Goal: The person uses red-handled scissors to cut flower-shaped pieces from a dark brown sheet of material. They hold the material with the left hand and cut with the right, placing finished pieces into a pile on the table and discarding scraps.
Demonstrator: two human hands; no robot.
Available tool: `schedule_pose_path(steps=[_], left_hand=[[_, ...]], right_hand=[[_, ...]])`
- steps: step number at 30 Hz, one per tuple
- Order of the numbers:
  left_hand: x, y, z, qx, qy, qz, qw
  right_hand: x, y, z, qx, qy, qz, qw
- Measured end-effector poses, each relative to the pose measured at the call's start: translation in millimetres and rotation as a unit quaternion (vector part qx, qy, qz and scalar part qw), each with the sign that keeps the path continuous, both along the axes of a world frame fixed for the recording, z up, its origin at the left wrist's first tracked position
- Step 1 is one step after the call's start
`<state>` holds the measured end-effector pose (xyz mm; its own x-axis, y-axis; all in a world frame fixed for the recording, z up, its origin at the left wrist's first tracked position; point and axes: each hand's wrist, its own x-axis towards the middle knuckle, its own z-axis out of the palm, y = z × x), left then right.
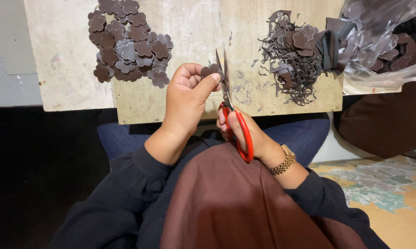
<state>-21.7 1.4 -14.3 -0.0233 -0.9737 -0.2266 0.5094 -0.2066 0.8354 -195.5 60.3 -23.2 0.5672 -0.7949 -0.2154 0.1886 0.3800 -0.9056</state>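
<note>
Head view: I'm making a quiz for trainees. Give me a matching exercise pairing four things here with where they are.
Things:
1. scissors
2. flower piece
3. pile of cut flowers
4. heap of scraps

Places:
A. board, left part
B. right hand
C. board, right part
D. left hand fingertips

Pairs: 1-B, 2-D, 3-A, 4-C

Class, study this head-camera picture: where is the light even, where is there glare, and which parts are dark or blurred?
Head view: even light on the wooden board; glare streaks on the clear plastic bag; the floor at lower left is near black; left hand, flower piece and red-handled scissors are sharp, no motion blur.
</note>
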Motion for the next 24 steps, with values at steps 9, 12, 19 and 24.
schedule_pose_path(steps=[9,12,19,24], left_hand=[[-0.2,-0.7,2.6,0.000,0.017,0.009,1.000],[0.2,-1.3,3.4,0.000,0.021,0.005,1.000],[4.8,-3.6,6.3,0.006,0.019,-0.001,1.000],[11.3,-3.8,11.1,0.036,-0.024,-0.021,0.999]], right_hand=[[2.9,0.5,1.0,0.037,-0.011,-0.015,0.999],[1.3,0.3,0.8,0.024,0.001,-0.016,1.000],[-2.9,-2.2,5.8,0.045,0.023,-0.007,0.999],[-3.1,-1.1,7.2,0.023,0.049,-0.014,0.998]])
